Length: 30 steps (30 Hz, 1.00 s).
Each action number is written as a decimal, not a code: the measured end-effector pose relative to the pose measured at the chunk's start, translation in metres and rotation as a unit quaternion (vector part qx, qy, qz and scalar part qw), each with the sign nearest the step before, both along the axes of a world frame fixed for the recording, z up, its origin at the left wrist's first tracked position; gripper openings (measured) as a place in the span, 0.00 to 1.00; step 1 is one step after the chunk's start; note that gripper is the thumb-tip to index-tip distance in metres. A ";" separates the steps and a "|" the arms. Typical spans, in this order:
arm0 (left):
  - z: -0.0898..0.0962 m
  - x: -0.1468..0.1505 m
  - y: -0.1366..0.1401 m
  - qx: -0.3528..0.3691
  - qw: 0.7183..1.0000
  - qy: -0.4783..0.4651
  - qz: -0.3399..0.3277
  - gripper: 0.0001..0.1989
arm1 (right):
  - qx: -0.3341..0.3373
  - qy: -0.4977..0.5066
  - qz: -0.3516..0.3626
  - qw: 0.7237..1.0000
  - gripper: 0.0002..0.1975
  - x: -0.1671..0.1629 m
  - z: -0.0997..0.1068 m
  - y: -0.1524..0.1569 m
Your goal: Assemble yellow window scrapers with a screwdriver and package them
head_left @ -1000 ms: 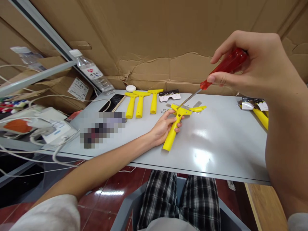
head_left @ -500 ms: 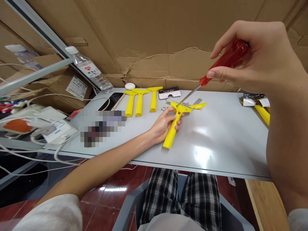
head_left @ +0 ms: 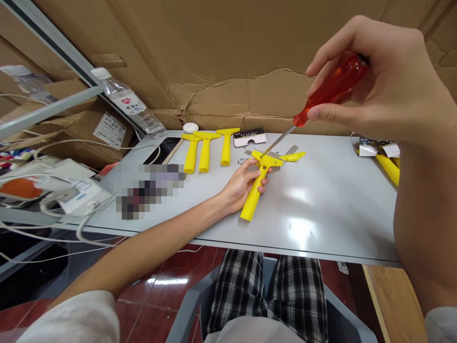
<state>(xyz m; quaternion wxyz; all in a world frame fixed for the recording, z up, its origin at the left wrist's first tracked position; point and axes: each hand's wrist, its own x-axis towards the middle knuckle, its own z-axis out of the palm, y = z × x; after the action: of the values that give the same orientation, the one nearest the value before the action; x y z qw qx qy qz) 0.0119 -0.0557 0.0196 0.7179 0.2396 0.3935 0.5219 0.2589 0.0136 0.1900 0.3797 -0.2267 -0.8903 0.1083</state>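
Note:
My left hand (head_left: 242, 188) is wrapped round a yellow plastic scraper (head_left: 253, 197), its handle slanting toward the table's front edge. In my right hand (head_left: 378, 81) is a screwdriver (head_left: 333, 85) with a clear red handle, held between thumb and fingers. Its metal shaft slopes down to the left, and the tip meets the scraper's head near the left end. Another yellow piece (head_left: 294, 156) and thin metal blades (head_left: 293, 149) lie just behind the head. Small screws or nuts (head_left: 243, 161) are scattered left of it.
Several yellow scraper bodies (head_left: 204, 155) lie at the back, beside a black-and-white card (head_left: 250, 137) and a phone (head_left: 164, 150). More packaged yellow pieces (head_left: 387, 166) lie on the right. A bottle (head_left: 128, 102) leans at the left, near cables and a power strip (head_left: 84, 195).
My right fingers have opened slightly and shifted on the screwdriver handle. The tip stays at the scraper's head, and my left hand keeps its hold. The view has shifted a little.

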 end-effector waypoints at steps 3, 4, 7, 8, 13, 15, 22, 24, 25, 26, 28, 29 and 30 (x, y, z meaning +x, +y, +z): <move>0.000 0.000 0.000 -0.003 1.000 -0.004 0.000 0.21 | 0.008 0.002 -0.034 0.999 0.24 0.001 0.000 0.001; -0.001 0.000 0.001 -0.003 1.000 -0.005 -0.001 0.21 | 0.010 -0.001 -0.046 0.999 0.23 0.001 0.001 0.001; -0.002 0.000 0.001 -0.002 1.000 -0.007 -0.004 0.22 | 0.012 -0.008 -0.069 0.998 0.22 0.000 0.000 0.001; -0.002 0.000 0.001 -0.002 1.000 -0.007 -0.002 0.22 | 0.011 -0.009 -0.076 0.997 0.21 -0.002 0.000 0.001; -0.004 0.000 0.000 -0.001 1.000 -0.003 0.027 0.21 | -0.028 0.009 -0.136 0.990 0.21 -0.015 -0.001 -0.002; -0.003 0.000 -0.001 -0.001 0.999 -0.001 0.032 0.21 | -0.040 0.006 -0.173 0.984 0.19 -0.020 0.000 -0.004; -0.002 0.002 -0.002 0.002 1.000 0.004 0.021 0.21 | -0.043 -0.004 -0.249 0.968 0.15 -0.021 0.002 -0.007; -0.002 0.002 -0.003 0.002 1.000 0.006 0.022 0.21 | -0.034 -0.005 -0.266 0.963 0.14 -0.021 0.001 -0.006; -0.002 0.002 -0.003 0.002 1.000 0.007 0.025 0.21 | -0.021 -0.006 -0.271 0.962 0.15 -0.021 0.001 -0.006; -0.002 0.001 -0.003 0.002 1.000 0.009 0.029 0.21 | -0.008 -0.007 -0.275 0.961 0.16 -0.021 0.001 -0.005; -0.002 0.001 -0.003 0.002 0.999 0.012 0.035 0.20 | 0.009 -0.017 -0.267 0.964 0.19 -0.019 0.000 -0.005; -0.002 0.001 -0.003 0.002 0.999 0.013 0.036 0.19 | 0.008 -0.023 -0.251 0.968 0.20 -0.018 0.001 -0.005; -0.002 0.001 -0.003 0.003 0.999 0.013 0.035 0.20 | 0.000 -0.027 -0.224 0.974 0.22 -0.015 0.001 -0.005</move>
<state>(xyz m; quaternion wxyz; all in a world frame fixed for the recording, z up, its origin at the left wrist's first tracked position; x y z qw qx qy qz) 0.0128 -0.0583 0.0179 0.6932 0.2342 0.4095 0.5449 0.2434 0.0082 0.1911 0.3706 -0.4233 -0.8266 0.0142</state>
